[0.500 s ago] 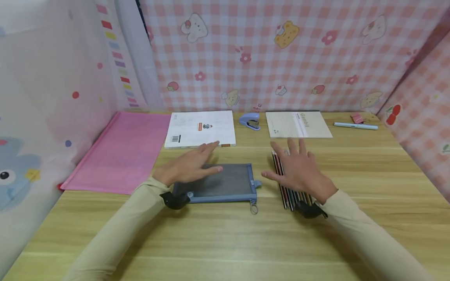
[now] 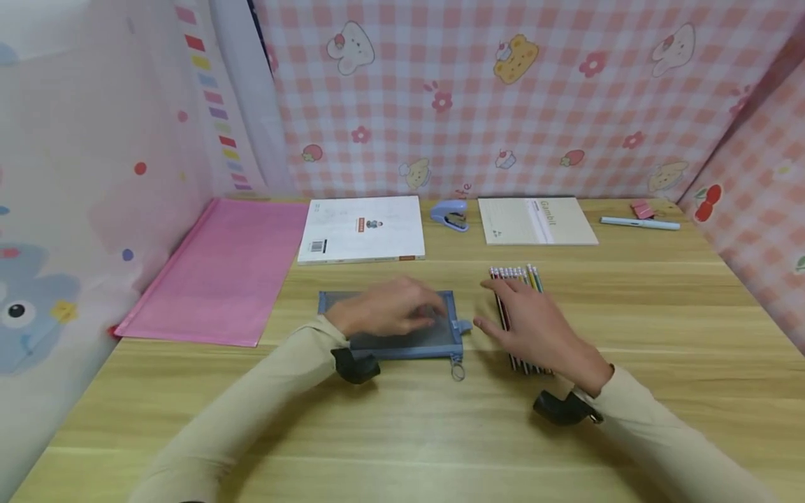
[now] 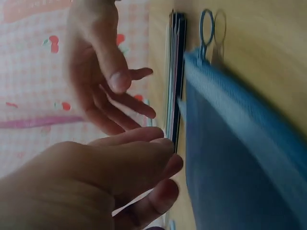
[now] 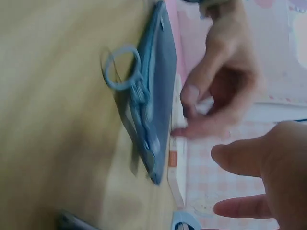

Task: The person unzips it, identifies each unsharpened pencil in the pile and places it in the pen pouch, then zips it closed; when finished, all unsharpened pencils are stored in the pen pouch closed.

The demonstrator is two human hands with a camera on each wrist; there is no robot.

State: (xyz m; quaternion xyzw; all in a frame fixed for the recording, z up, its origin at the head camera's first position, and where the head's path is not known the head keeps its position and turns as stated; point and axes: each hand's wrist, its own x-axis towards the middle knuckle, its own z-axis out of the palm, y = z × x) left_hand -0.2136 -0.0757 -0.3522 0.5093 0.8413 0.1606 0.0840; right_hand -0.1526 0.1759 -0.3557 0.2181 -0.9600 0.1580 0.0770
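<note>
Mesh pouch (image 2: 402,344) lies beneath the loosely curled left hand (image 2: 391,307); the right hand (image 2: 542,328) splayed.

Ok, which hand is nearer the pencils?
Right. The right hand is above the pencils, partly hiding them; the left hand is off to their left, above the blue mesh pouch.

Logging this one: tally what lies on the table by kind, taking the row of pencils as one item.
Book: 1, white book
Notebook: 1
Stapler: 1
Pen: 1
Clip: 1, pink
Pink folder: 1
Blue pouch: 1
Row of pencils: 1, partly hidden
Total: 8
</note>
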